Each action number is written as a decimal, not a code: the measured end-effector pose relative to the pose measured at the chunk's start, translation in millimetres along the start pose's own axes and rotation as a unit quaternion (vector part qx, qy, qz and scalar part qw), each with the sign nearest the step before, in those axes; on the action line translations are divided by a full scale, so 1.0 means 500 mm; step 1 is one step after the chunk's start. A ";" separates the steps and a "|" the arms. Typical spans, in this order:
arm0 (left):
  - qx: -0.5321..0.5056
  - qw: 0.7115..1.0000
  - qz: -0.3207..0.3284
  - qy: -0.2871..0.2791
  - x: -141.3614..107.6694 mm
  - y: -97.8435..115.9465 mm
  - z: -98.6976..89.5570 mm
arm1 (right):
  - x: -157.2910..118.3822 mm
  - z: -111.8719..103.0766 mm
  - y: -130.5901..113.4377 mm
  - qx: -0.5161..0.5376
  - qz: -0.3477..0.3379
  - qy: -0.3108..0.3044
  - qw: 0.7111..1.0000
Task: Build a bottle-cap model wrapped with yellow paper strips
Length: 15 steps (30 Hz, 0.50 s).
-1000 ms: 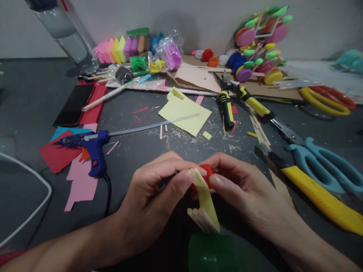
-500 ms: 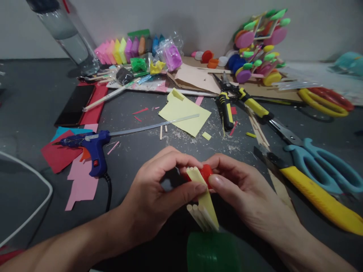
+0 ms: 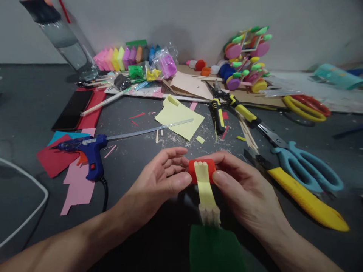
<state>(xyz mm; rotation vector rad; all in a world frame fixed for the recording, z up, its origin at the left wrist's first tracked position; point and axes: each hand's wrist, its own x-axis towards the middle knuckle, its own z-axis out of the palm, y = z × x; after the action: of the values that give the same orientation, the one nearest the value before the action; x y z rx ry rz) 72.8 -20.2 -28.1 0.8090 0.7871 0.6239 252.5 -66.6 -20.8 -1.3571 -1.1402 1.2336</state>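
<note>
A small craft piece sits between my hands: a red rounded block (image 3: 193,170) at the top, a pale yellow paper strip (image 3: 206,193) with short round sticks running down from it, and a green part (image 3: 214,249) at the lower end. My right hand (image 3: 241,185) pinches the red block at its right side, thumb in front and fingers behind. On the other side my left hand (image 3: 161,179) is loosely curved, thumb and fingers apart, its tips close to the red block's left edge; whether they touch it I cannot tell.
A blue hot glue gun (image 3: 95,151) with a clear glue stick lies left on paper scraps. Yellow paper (image 3: 181,119) lies ahead. To the right are yellow-black pliers (image 3: 218,113), blue-handled scissors (image 3: 306,166) and a yellow cutter (image 3: 309,200). A bottle (image 3: 68,45) and coloured clay (image 3: 124,56) stand behind.
My left thumb has come off the yellow strip and the left hand has loosened and drawn left. The piece has turned so the strip faces me. The view has shifted slightly.
</note>
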 end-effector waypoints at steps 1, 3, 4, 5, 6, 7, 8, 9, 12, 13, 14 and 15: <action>-0.028 1.000 -0.010 -0.009 0.002 -0.001 0.000 | -0.001 0.002 -0.001 0.001 -0.014 0.004 1.000; -0.085 0.995 -0.034 -0.045 0.006 -0.003 0.000 | -0.003 0.004 -0.002 0.007 -0.039 0.009 0.999; -0.111 0.990 -0.049 -0.072 0.006 -0.004 0.000 | -0.004 0.005 -0.002 0.006 -0.049 0.012 0.999; -0.131 0.984 -0.066 -0.100 0.006 -0.004 0.000 | -0.005 0.005 -0.002 0.002 -0.057 0.017 0.998; -0.149 0.977 -0.084 -0.128 0.005 -0.005 0.001 | -0.005 0.004 -0.002 -0.005 -0.062 0.021 0.998; -0.164 0.969 -0.101 -0.156 0.003 -0.005 0.002 | -0.006 0.004 -0.003 -0.013 -0.063 0.023 0.998; -0.177 0.960 -0.117 -0.182 0.001 -0.005 0.003 | -0.006 0.004 -0.004 -0.019 -0.061 0.021 0.998; -0.188 0.952 -0.131 -0.203 -0.001 -0.005 0.004 | -0.006 0.004 -0.006 -0.026 -0.057 0.015 0.998; -0.205 0.937 -0.159 -0.232 -0.007 -0.007 0.006 | -0.004 0.007 -0.013 -0.053 -0.042 -0.010 0.998; -0.209 0.936 -0.163 -0.231 -0.008 -0.007 0.006 | -0.004 0.009 -0.015 -0.060 -0.038 -0.015 0.997; -0.213 0.936 -0.164 -0.225 -0.008 -0.007 0.006 | -0.004 0.010 -0.015 -0.064 -0.036 -0.017 0.997; -0.217 0.938 -0.162 -0.217 -0.008 -0.007 0.007 | -0.003 0.011 -0.014 -0.064 -0.035 -0.018 0.997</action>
<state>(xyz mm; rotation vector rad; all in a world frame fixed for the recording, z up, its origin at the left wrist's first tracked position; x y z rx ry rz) 73.8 -26.2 -27.9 0.3734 0.3433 0.2857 246.7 -67.1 -13.9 -1.3824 -1.2990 1.1559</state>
